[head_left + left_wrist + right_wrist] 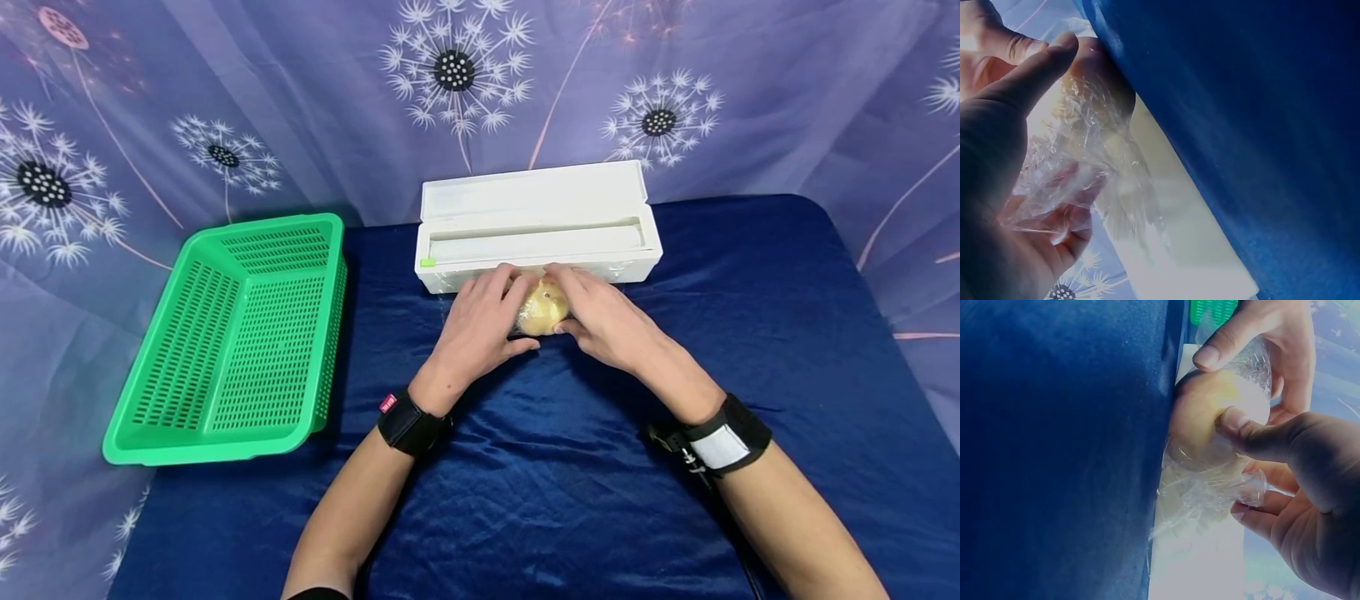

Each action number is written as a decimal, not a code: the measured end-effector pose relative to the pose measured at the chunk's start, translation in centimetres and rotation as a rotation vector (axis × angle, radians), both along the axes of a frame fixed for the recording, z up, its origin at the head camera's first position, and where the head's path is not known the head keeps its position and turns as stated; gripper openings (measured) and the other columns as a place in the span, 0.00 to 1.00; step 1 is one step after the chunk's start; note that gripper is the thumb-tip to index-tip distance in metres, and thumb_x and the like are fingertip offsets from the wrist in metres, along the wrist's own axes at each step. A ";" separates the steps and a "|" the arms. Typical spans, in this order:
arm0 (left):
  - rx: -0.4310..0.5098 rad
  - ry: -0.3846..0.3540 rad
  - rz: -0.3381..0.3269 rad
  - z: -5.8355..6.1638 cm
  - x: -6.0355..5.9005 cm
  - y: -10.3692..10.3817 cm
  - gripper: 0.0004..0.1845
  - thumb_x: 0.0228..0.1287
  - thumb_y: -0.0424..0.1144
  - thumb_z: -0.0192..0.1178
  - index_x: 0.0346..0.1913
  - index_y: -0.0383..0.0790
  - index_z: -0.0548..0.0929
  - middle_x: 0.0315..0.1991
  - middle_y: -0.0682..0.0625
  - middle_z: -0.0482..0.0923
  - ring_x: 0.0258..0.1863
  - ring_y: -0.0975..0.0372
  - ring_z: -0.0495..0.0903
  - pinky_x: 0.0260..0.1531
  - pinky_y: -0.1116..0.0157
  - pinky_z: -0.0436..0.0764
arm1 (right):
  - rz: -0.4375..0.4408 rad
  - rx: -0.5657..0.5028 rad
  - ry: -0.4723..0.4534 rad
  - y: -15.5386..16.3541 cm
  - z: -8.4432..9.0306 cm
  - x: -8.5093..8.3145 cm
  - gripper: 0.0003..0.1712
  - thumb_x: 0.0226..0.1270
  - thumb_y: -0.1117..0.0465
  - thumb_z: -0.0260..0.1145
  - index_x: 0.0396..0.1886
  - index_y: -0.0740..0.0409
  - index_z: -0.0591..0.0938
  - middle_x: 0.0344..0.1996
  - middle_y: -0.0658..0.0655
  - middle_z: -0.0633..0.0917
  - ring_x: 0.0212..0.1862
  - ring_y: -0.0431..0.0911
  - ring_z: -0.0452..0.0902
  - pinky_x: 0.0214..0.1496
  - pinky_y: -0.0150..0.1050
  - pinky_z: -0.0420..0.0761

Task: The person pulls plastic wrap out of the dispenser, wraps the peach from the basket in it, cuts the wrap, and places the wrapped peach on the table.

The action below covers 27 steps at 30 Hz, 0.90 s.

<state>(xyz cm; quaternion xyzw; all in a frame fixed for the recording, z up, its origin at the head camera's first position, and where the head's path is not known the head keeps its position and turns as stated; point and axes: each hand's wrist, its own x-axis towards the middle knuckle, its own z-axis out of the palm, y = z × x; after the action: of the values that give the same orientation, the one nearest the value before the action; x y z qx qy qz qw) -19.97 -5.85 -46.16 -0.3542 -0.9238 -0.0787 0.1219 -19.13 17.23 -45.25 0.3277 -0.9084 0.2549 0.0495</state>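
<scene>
A round yellow fruit sits on the blue cloth just in front of a long white box, between both hands. Clear cling film covers it and bunches into loose wrinkled folds at its sides. My left hand holds the fruit from the left, its thumb on the fruit's near side in the right wrist view and its fingers curled behind in the film. From the other side my right hand grips the fruit with the thumb pressed on it, fingers curled around the gathered film.
The white cling film box stands with its lid raised, a white roll inside and a small green tab at its front left. A green slotted basket stands on the left. Blue cloth covers the table.
</scene>
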 end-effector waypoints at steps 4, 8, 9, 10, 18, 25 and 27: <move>-0.011 0.019 -0.013 -0.1 0.0 0.1 0.47 0.54 0.59 0.82 0.74 0.49 0.73 0.71 0.48 0.70 0.68 0.52 0.74 0.62 0.51 0.75 | 0.007 -0.002 0.011 0.0 0.1 0.0 0.43 0.63 0.71 0.78 0.74 0.68 0.66 0.62 0.69 0.80 0.61 0.62 0.80 0.59 0.57 0.81; -0.027 0.033 -0.019 -0.1 0.0 0.1 0.45 0.54 0.56 0.83 0.72 0.49 0.75 0.71 0.50 0.72 0.67 0.53 0.74 0.58 0.53 0.76 | 0.012 -0.002 0.012 0.0 0.1 0.1 0.42 0.64 0.71 0.78 0.73 0.67 0.66 0.61 0.69 0.81 0.61 0.61 0.80 0.59 0.56 0.80; -0.027 0.033 -0.019 -0.1 -0.1 0.1 0.44 0.53 0.55 0.83 0.71 0.48 0.75 0.70 0.50 0.72 0.66 0.54 0.75 0.56 0.54 0.76 | 0.012 -0.002 0.011 0.0 0.1 0.1 0.42 0.64 0.70 0.78 0.73 0.67 0.67 0.62 0.69 0.80 0.62 0.61 0.79 0.59 0.56 0.80; -0.026 0.033 -0.021 -0.1 -0.1 0.1 0.44 0.53 0.55 0.84 0.70 0.48 0.75 0.70 0.50 0.73 0.66 0.54 0.75 0.56 0.54 0.76 | 0.013 -0.002 0.009 0.0 0.1 0.0 0.42 0.64 0.70 0.78 0.73 0.67 0.67 0.62 0.69 0.80 0.62 0.61 0.79 0.60 0.56 0.80; 0.001 0.028 -0.038 0.2 -0.3 -0.2 0.41 0.51 0.56 0.84 0.66 0.47 0.79 0.67 0.51 0.75 0.64 0.55 0.76 0.53 0.56 0.76 | 0.024 0.003 0.014 0.1 0.0 -0.1 0.41 0.66 0.69 0.77 0.73 0.69 0.67 0.63 0.70 0.80 0.62 0.62 0.79 0.61 0.56 0.80; 0.024 0.019 -0.049 0.2 -0.5 -0.4 0.42 0.52 0.56 0.84 0.68 0.46 0.79 0.68 0.49 0.76 0.64 0.53 0.77 0.56 0.55 0.78 | 0.025 0.040 0.102 0.0 0.0 -0.1 0.41 0.65 0.66 0.79 0.72 0.72 0.69 0.63 0.69 0.81 0.64 0.64 0.77 0.72 0.59 0.71; 0.028 0.014 -0.056 0.2 -0.5 -0.5 0.43 0.52 0.56 0.83 0.69 0.45 0.78 0.68 0.48 0.75 0.64 0.53 0.77 0.59 0.54 0.77 | 0.020 0.046 0.114 -0.1 0.0 -0.1 0.40 0.66 0.65 0.79 0.71 0.72 0.69 0.63 0.69 0.81 0.65 0.64 0.76 0.70 0.58 0.72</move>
<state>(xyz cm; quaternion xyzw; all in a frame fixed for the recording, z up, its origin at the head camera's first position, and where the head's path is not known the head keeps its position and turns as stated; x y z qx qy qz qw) -20.48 -6.32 -45.98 -0.3787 -0.9115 -0.0923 0.1312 -19.20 17.18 -45.25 0.3518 -0.9064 0.2154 0.0908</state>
